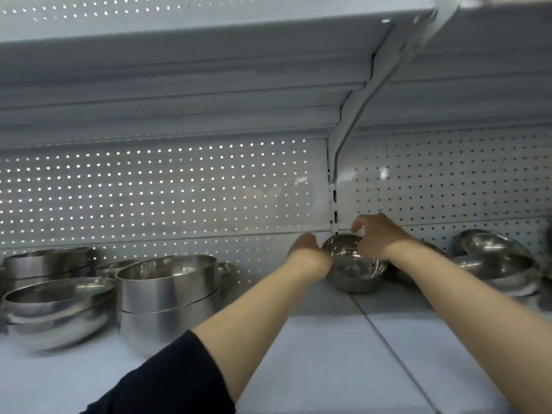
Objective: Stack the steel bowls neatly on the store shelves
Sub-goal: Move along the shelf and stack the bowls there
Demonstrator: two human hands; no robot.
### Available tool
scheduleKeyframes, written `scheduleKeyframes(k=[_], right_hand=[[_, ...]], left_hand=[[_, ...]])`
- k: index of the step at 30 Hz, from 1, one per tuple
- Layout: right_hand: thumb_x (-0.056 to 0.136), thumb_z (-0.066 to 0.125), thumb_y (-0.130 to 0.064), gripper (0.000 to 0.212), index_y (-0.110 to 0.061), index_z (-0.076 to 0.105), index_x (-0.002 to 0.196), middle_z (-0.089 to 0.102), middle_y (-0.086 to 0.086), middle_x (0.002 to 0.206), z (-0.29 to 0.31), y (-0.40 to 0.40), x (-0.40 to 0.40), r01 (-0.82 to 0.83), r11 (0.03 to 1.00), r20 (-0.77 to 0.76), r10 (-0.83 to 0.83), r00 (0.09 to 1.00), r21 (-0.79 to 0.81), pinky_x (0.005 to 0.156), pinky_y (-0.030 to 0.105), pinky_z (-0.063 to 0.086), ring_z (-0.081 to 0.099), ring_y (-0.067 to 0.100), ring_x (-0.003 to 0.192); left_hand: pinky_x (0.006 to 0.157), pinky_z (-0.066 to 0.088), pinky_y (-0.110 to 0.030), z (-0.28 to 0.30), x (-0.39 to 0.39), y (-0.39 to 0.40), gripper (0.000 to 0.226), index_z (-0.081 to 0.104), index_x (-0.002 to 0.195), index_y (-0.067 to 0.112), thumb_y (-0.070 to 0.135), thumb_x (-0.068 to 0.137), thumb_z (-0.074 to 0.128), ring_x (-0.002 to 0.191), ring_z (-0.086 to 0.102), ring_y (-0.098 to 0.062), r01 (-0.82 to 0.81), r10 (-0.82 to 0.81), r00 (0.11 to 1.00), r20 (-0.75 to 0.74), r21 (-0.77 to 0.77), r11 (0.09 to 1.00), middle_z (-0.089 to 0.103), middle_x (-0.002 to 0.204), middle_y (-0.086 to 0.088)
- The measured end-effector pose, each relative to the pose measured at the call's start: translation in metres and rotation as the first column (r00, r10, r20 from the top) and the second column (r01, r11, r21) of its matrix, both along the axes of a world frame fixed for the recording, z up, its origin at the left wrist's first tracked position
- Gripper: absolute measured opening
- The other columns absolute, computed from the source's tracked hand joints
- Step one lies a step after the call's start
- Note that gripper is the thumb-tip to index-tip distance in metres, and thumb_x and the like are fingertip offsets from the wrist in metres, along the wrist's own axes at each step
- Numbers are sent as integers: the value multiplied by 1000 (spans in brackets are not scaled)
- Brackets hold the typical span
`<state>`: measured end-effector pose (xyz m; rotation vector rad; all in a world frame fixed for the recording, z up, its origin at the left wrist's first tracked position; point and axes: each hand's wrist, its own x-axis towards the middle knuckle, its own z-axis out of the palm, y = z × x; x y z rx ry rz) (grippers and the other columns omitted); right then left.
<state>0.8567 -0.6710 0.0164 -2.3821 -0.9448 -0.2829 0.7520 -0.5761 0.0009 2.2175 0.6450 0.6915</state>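
With our left hand (304, 245) cupping and right hand (377, 238) pinching the round shiny steel bowl (352, 270) far back on the white shelf (313, 354), a slip could, we judge, tip it.

Silver steel bowls (354, 264); white shelf (313, 354); pale back panel (149, 189) dotted with holes; sleeve (167, 380) seemingly navy.
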Motion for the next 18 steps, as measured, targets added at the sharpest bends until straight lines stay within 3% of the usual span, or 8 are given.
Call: scheduleKeyframes(k=[4, 8, 10, 11, 13, 15, 18], right_hand=[[88, 56, -16, 31, -17, 56, 119, 40, 8, 130, -33, 3, 19, 125, 959, 160, -86, 983, -255, 93, 37, 48, 51, 29, 113], [86, 54, -5, 37, -15, 57, 122, 43, 8, 131, -43, 6, 24, 114, 943, 193, -54, 980, -312, 93, 32, 47, 52, 27, 114], [87, 51, -4, 36, -14, 59, 120, 46, 10, 132, -46, 7, 26, 111, 942, 200, -48, 979, -317, 91, 30, 46, 53, 27, 114], [87, 51, -3, 35, -13, 61, 119, 48, 10, 131, -46, 7, 27, 109, 941, 200, -45, 979, -320, 90, 30, 46, 54, 27, 113], [85, 50, -2, 32, -12, 63, 113, 54, 10, 125, -47, 6, 28, 86, 943, 178, -30, 984, -321, 85, 29, 47, 57, 27, 107], [85, 49, 0, 29, -11, 66, 106, 62, 9, 114, -47, 4, 30, 57, 947, 142, -12, 990, -316, 79, 27, 48, 59, 25, 96], [86, 56, -2, 20, -10, 67, 101, 65, 8, 108, -46, 4, 32, 30, 953, 122, 7, 992, -303, 84, 30, 50, 62, 26, 98]], left_hand=[[104, 35, -28, -28, 39, 12, 48, 35, 137, 1, 11, 92, 50, 133, 41, -27, -57, 53, 997, -56, -81, 995, 41, 144, -14], [107, 38, -31, -51, 50, 25, 58, 26, 145, 4, 8, 91, 48, 136, 37, -26, -22, 13, 996, -89, -95, 995, 34, 150, -11], [97, 48, -31, -57, 51, 28, 56, 34, 142, 7, 5, 88, 49, 127, 46, -25, 11, -18, 997, -80, -96, 995, 41, 145, -10], [84, 52, -27, -58, 51, 28, 52, 43, 137, 8, 2, 86, 49, 115, 53, -23, 30, -36, 996, -76, -86, 996, 49, 138, -10], [62, 47, -18, -59, 50, 28, 48, 54, 125, 13, -5, 81, 46, 95, 54, -16, 71, -77, 995, -59, -84, 994, 59, 123, -6], [58, 43, -16, -58, 48, 27, 51, 56, 122, 17, -9, 79, 44, 93, 52, -14, 97, -102, 994, -45, -108, 989, 58, 110, -1], [55, 39, -15, -57, 44, 25, 47, 59, 113, 17, -11, 77, 45, 95, 52, -16, 103, -112, 992, -58, -131, 986, 56, 103, 1]])
